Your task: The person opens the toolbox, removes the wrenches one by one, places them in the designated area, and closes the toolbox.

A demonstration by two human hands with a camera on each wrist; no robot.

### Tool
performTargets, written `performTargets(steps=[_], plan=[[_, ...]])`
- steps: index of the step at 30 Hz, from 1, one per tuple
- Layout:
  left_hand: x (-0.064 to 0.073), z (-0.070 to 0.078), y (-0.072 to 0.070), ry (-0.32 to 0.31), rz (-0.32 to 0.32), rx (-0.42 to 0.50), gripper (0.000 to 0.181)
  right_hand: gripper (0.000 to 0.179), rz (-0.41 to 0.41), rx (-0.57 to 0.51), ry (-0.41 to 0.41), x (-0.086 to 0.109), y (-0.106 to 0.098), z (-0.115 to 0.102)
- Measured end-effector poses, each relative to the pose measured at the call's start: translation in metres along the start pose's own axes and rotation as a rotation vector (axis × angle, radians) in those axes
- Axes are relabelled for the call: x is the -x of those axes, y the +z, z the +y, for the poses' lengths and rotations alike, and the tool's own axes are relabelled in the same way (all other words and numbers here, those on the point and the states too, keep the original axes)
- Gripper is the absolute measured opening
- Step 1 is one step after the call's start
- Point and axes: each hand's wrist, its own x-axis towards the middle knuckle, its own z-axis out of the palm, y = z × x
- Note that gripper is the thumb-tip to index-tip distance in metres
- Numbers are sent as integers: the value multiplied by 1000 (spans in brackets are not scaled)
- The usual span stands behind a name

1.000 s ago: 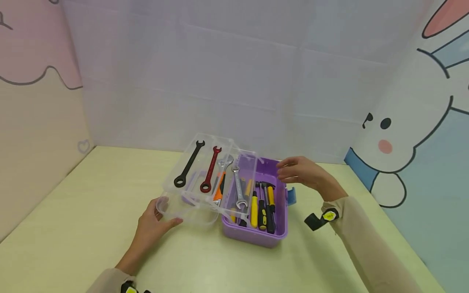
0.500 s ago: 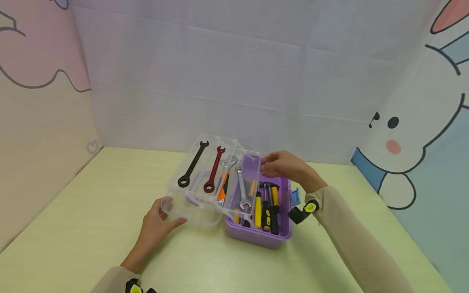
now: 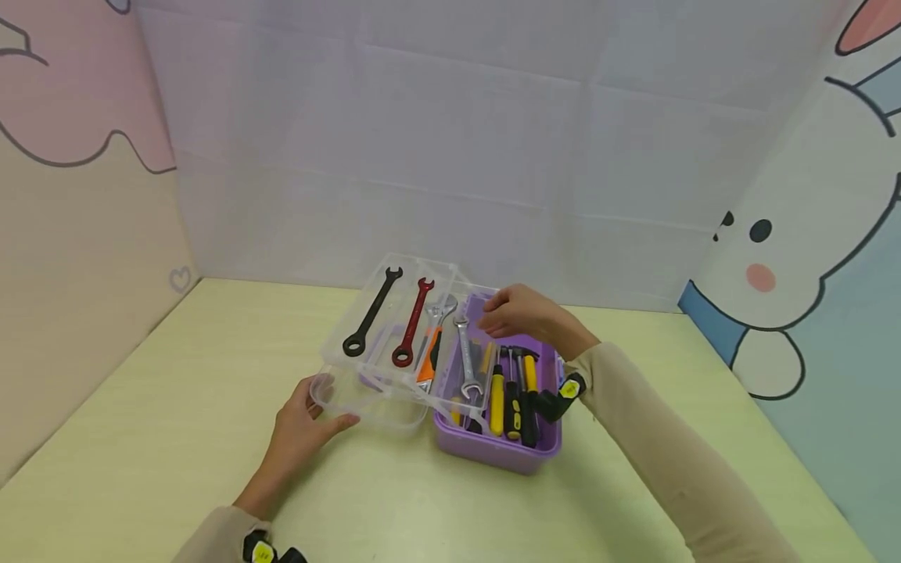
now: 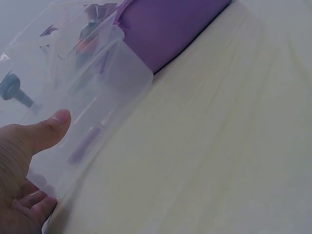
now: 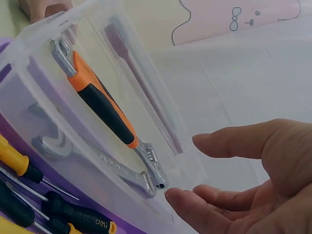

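A purple toolbox stands open, its clear lid swung to the left. My left hand holds the lid's front left corner, thumb on the near side. Clear trays spread above it carry a black wrench, a red wrench, an orange-and-black adjustable wrench and a silver wrench. My right hand hovers over the back of the toolbox. In the right wrist view its thumb and fingers are parted beside the adjustable wrench's head, with nothing between them.
Inside the toolbox lie a yellow-handled tool, black-and-yellow screwdrivers and a hammer. The toolbox rests on a pale table. A white sheet hangs behind, with cartoon-printed panels at both sides.
My right hand has moved left from beyond the toolbox's right side to above its back part, near the tray. My left hand has stayed on the lid.
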Motion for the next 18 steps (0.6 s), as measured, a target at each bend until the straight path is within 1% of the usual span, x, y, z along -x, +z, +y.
performTargets(steps=[7,8,11,14,15,18], plan=[[2,-1,1,-20,-6,2,84,57,12,-38,49,-8,5,-4],[2,-1,1,-23,-7,8,84,53,14,-35,51,-9,6,-4],[4,-1,1,-19,-7,17,83,35,19,-32,60,-13,8,-4],[4,0,1,-15,-3,24,82,18,3,-18,88,-17,11,-4],[4,1,0,-14,-2,21,82,14,2,-17,105,-18,12,-5],[3,2,-1,-18,-6,16,83,12,3,7,142,-20,15,-6]])
